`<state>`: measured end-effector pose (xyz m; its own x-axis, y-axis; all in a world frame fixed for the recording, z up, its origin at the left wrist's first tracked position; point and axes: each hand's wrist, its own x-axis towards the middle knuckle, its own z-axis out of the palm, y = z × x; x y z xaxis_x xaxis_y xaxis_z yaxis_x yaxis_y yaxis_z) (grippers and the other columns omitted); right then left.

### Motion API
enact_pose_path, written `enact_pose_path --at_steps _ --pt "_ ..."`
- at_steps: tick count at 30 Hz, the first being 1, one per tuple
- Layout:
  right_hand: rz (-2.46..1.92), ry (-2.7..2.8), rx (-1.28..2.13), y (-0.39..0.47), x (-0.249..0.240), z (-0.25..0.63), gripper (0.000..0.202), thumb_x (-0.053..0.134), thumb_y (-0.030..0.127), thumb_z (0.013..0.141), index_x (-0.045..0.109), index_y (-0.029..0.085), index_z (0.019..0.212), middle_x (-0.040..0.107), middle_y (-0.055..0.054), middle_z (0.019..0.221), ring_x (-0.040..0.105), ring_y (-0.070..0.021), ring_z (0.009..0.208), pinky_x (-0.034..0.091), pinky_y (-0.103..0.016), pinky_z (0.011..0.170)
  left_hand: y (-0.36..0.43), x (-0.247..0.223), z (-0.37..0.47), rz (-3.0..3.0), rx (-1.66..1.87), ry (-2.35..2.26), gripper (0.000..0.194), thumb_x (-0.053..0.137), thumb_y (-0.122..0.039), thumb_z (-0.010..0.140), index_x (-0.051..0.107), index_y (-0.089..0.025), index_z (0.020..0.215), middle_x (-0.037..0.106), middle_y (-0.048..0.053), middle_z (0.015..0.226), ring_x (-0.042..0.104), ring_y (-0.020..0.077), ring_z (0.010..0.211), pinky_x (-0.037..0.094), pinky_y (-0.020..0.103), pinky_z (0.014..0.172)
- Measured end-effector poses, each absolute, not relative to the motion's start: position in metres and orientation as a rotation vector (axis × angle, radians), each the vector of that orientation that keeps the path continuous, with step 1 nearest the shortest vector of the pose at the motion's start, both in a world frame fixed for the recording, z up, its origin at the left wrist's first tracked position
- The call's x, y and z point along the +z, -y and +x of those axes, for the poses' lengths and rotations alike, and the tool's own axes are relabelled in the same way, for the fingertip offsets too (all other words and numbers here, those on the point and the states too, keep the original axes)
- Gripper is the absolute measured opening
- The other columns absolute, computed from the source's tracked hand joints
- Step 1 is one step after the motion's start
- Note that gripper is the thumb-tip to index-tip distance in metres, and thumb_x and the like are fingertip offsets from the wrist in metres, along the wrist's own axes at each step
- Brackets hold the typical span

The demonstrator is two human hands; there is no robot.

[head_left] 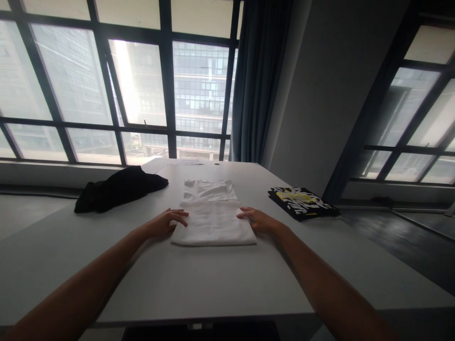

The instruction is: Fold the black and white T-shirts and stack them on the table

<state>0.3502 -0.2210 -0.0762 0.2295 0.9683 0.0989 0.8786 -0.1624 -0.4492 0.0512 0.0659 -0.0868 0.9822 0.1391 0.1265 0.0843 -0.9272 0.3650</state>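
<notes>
A white garment [214, 227], which looks like a T-shirt, lies in a narrow folded strip on the table in front of me. Its near part is doubled over in a flat, smooth layer, while the far part is single and a little wrinkled. My left hand [167, 222] rests at the left edge of the doubled layer, fingers apart and fingertips on the cloth. On the opposite edge, my right hand [259, 220] touches the cloth with outstretched fingers. Neither hand visibly grips the fabric.
The white table [206, 289] ends close to me. A crumpled black cloth [121, 189] lies on the left. To the right is a folded black garment [302, 202] with a white and yellow print. Thin sheets [185, 162] lie at the far end, before windows and a curtain [258, 85].
</notes>
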Motion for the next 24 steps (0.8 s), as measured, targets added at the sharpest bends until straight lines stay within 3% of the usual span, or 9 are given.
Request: enact_pose_path --at_steps 5,8,11,14,18,21,24 --pt "-1.899 1.722 0.273 0.214 -0.074 0.346 0.030 0.066 0.035 0.080 0.079 0.019 0.102 0.050 -0.013 0.147 0.034 -0.0313 0.144 0.027 -0.047 0.118 -0.051 -0.072 0.052 2.703 0.334 -0.097 0.038 0.041 -0.025 0.088 0.071 -0.025 0.110 0.070 0.003 0.126 0.056 0.0235 0.127 0.018 0.053 0.120" --pt "-1.795 1.728 0.356 0.221 -0.058 0.343 0.032 0.067 0.039 0.079 0.078 0.019 0.101 0.064 -0.013 0.132 0.040 -0.0321 0.140 0.033 -0.046 0.113 -0.044 -0.047 0.039 2.551 0.233 -0.097 0.034 0.049 -0.033 0.087 0.073 -0.023 0.109 0.075 0.005 0.113 0.065 0.0243 0.110 0.040 0.043 0.109" --pt "-1.743 1.756 0.498 0.239 -0.039 0.338 0.033 0.068 0.043 0.078 0.078 0.016 0.095 0.075 -0.009 0.103 0.062 -0.0314 0.114 0.047 -0.043 0.098 -0.037 -0.023 0.022 2.389 0.126 -0.062 0.033 0.063 -0.043 0.080 0.076 -0.021 0.101 0.077 0.006 0.103 0.068 0.0258 0.096 0.053 0.034 0.089" --pt "-1.687 1.701 0.527 0.249 -0.025 0.332 0.038 0.071 0.050 0.076 0.075 0.013 0.084 0.073 -0.006 0.082 0.066 -0.0254 0.086 0.053 -0.037 0.081 -0.029 -0.006 0.011 2.219 0.216 -0.041 0.034 0.077 -0.049 0.068 0.077 -0.021 0.087 0.076 0.004 0.087 0.068 0.0254 0.085 0.055 0.032 0.078" --pt "-1.498 1.418 0.317 0.227 -0.020 0.317 0.048 0.065 0.061 0.081 0.072 0.016 0.097 0.073 -0.008 0.090 0.065 -0.0259 0.092 0.053 -0.038 0.081 -0.026 0.002 0.017 1.877 0.464 -0.112 0.045 0.080 -0.057 0.062 0.074 -0.018 0.083 0.073 0.004 0.077 0.067 0.0247 0.078 0.055 0.035 0.073" --pt "-1.483 1.141 0.245 0.195 -0.029 0.309 0.054 0.051 0.063 0.090 0.065 0.018 0.115 0.072 -0.010 0.104 0.064 -0.0260 0.100 0.053 -0.039 0.086 -0.034 -0.008 0.035 1.703 0.676 -0.289 0.059 0.074 -0.065 0.067 0.071 -0.015 0.099 0.071 0.005 0.079 0.066 0.0204 0.070 0.054 0.033 0.067" --pt "-1.729 0.967 0.331 0.174 -0.050 0.308 0.066 0.060 0.054 0.087 0.050 0.015 0.138 0.068 -0.014 0.118 0.065 -0.0251 0.102 0.052 -0.038 0.089 -0.047 -0.035 0.052 1.682 0.698 -0.618 0.077 0.073 -0.066 0.067 0.061 -0.016 0.124 0.072 0.009 0.090 0.067 0.0209 0.070 0.052 0.030 0.058"
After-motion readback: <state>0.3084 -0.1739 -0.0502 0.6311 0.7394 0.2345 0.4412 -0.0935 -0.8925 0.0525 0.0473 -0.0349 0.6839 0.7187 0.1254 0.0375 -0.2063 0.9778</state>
